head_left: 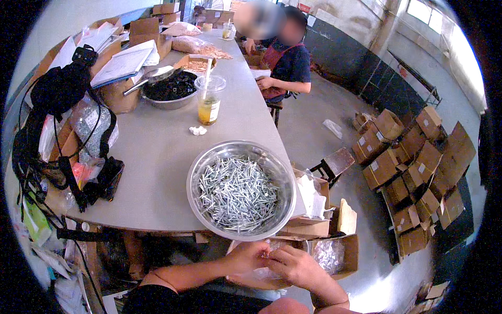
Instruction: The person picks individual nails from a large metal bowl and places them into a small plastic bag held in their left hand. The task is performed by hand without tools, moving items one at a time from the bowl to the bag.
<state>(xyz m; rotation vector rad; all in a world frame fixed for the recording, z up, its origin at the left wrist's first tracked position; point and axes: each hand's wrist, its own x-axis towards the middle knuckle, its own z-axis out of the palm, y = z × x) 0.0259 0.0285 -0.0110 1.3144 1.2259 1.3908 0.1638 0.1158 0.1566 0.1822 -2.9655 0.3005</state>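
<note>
Both your hands meet low down, below the table edge — your left hand [250, 256] and right hand [294, 266] pinch a clear plastic bag [266, 273] between closed fingers; just above sits the big metal bowl [209, 159] full of silver screws [238, 193] — on the grey table [151, 152]

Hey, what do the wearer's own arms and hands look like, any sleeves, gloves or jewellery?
Both forearms come in bare from the lower edge, with no sleeves in view. The left hand and right hand are ungloved. No watch, ring or bracelet can be made out, though the right wrist is near the picture's edge.
</note>
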